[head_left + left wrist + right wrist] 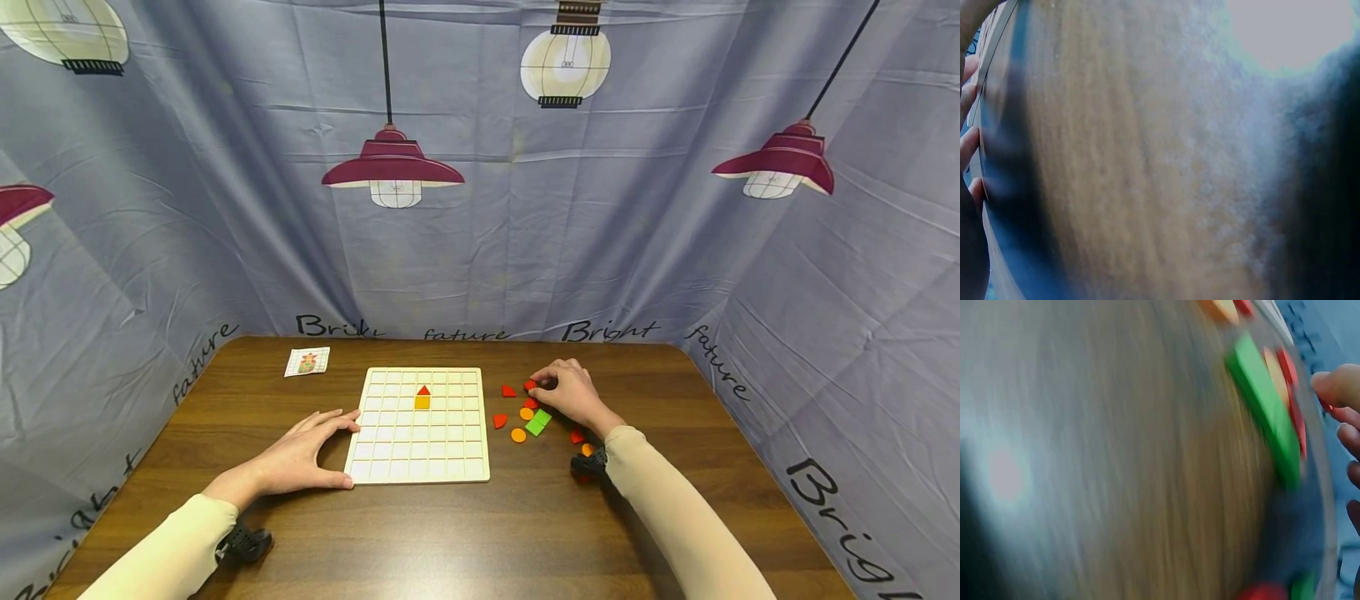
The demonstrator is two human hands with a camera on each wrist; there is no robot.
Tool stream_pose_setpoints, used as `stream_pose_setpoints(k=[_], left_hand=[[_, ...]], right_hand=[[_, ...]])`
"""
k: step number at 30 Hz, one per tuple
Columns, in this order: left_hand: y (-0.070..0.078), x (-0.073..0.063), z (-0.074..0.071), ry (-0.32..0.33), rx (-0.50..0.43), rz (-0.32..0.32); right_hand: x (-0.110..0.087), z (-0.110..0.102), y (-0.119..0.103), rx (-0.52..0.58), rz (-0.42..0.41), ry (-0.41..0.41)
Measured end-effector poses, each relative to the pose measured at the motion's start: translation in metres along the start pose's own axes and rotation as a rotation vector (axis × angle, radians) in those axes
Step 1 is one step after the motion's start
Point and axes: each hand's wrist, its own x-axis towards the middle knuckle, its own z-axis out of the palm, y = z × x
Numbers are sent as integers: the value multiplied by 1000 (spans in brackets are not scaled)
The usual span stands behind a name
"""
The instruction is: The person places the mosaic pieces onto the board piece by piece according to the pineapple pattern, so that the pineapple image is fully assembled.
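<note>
While left hand (303, 454), fingers spread, touches board (450, 460), right hand (572, 393) pinches red piece (530, 386); curtain (480, 258) reads "Bright", "fature"

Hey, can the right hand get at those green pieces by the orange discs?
Probably yes: the green pieces lie close to the right hand, and nothing seems to cover them. It pinches a red piece, though, so it would likely have to let go first.

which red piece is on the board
The red triangle, just beyond the orange square on the pale board; the other red pieces are off it, to its right.
</note>
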Motion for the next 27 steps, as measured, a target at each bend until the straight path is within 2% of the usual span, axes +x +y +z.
stream_pose_setpoints(k=[5,12,19,27], left_hand=[[0,0,-1,0,4,4],[1,0,-1,-9,-4,-3],[0,0,0,-11,-1,-9],[-1,0,0,-7,-6,-9]], right_hand=[[6,13,-35,43,-81,-28],[11,41,-89,45,-206,-91],[19,67,-118,-13,-205,-93],[23,80,-129,-83,-161,-43]])
